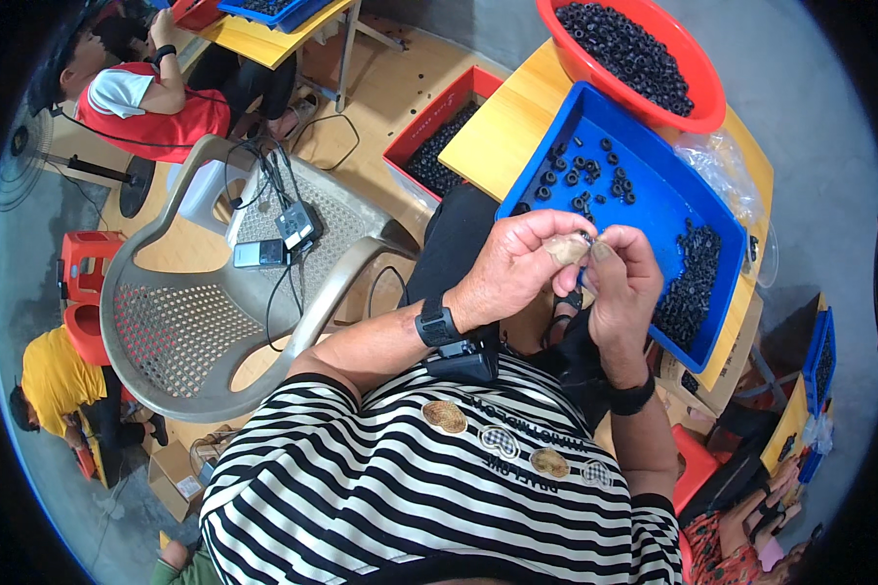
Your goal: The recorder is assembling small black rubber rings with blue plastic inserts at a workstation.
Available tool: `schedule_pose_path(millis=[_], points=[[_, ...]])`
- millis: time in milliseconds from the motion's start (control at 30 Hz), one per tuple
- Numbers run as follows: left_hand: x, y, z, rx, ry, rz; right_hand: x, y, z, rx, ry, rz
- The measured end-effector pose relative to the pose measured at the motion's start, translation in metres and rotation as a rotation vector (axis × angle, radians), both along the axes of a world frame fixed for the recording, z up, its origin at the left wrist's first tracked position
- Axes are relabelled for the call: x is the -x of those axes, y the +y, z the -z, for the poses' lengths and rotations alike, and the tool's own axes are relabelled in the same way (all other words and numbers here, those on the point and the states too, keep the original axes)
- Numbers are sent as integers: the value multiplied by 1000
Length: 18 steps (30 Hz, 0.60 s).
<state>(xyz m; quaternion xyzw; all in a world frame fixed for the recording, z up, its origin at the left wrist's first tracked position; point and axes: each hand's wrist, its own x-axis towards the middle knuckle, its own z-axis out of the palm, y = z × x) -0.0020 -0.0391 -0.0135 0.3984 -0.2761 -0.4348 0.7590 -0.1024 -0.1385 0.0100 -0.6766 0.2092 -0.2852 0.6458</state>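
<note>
My left hand (525,261) and my right hand (622,292) meet above the near edge of a blue tray (649,171). Wrapped in a tan cover, my left thumb presses against the forefinger on a small black part (585,237). The right thumb and forefinger pinch right beside it; what they grip is too small to make out. Inside the tray, loose black ring-shaped parts (572,177) lie scattered on the left. A denser heap of small black parts (691,283) fills its right side.
A red basin (700,122) heaped with black rings stands behind the tray on a yellow table (502,122). Beside it lies a clear plastic bag (722,171). A red crate (400,151) of black parts sits on the floor. Left is a grey armchair (190,307) with devices and cables; other people sit around.
</note>
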Motion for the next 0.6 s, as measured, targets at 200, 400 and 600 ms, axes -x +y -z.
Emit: schedule_pose_path(millis=[200, 400, 600], points=[[4, -7, 5, 69, 343, 35, -7, 8, 10, -294, -238, -30], [-4, 0, -2, -69, 58, 79, 1, -9, 2, 452, 38, 93], [-17, 4, -1, -108, -115, 77, 1, -15, -12, 349, 177, -54]])
